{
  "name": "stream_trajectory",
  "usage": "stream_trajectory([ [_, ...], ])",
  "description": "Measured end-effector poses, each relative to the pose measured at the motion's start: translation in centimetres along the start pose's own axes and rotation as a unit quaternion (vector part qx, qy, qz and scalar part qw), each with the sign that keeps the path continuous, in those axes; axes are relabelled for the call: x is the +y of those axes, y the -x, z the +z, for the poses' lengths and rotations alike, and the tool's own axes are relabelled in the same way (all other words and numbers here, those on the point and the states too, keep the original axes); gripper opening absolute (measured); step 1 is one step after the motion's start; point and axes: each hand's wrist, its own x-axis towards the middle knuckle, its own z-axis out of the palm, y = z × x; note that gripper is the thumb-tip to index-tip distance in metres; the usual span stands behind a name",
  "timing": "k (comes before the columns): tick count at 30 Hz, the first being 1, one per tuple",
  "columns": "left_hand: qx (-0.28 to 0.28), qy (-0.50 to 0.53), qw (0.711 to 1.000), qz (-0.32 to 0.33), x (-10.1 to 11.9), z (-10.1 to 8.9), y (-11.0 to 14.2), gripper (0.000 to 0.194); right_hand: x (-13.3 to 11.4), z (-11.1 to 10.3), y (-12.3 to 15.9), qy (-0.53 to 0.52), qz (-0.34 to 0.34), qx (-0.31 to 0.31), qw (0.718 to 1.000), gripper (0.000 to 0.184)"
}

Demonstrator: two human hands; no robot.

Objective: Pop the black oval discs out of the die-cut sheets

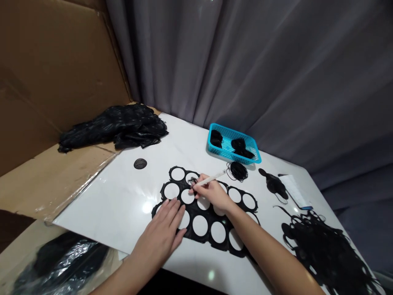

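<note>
My left hand (164, 229) lies flat with its fingers stretched out on the lower left of a thin black sheet (192, 210) full of round holes. My right hand (213, 194) pinches a slim white pen-like tool (213, 178), its rear end pointing up to the right. At its fingertips, over a hole in the upper row, shows a small dark curled strip (193, 181); whether the fingers grip it I cannot tell. Just beyond the sheet sits a heap of thin black rings (238, 171). One dark disc (140, 164) rests alone to the left.
A blue basket (233, 155) with black pieces stands at the back. Black scraps (331, 250) pile up at right, near a white paper (295, 191). Crumpled black sheets (123, 123) lie by the cardboard (55, 69) at left. A plastic-wrapped black bundle (64, 262) is at lower left.
</note>
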Motion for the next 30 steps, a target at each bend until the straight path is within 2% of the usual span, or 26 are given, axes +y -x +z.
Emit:
stream_trajectory([
  [4,-0.010,-0.001,1.000,0.003,0.2,0.8,0.2,0.052,0.0,0.9,1.9,0.086,-0.013,-0.065,0.994,0.018],
  [18,-0.018,-0.002,1.000,0.006,0.0,1.1,0.4,0.050,0.3,1.5,2.3,0.210,-0.109,-0.043,0.971,0.022],
  [21,-0.014,-0.001,1.000,0.004,0.0,1.2,0.5,0.050,0.8,2.1,3.0,0.283,-0.175,-0.044,0.942,0.019],
  [24,-0.010,0.005,1.000,0.004,0.1,1.2,0.4,0.048,1.4,2.2,3.0,0.390,-0.255,-0.066,0.882,0.011],
  [26,-0.009,0.004,1.000,0.000,0.1,1.1,0.4,0.047,1.2,1.0,2.0,0.424,-0.282,-0.014,0.861,0.012],
  [28,-0.008,-0.002,1.000,-0.001,0.0,0.8,0.3,0.047,0.6,-1.4,0.6,0.407,-0.271,0.121,0.864,0.019],
  [30,-0.009,-0.013,1.000,0.007,-0.1,0.4,0.1,0.048,-0.3,-4.3,-0.5,0.361,-0.229,0.257,0.867,0.022],
])
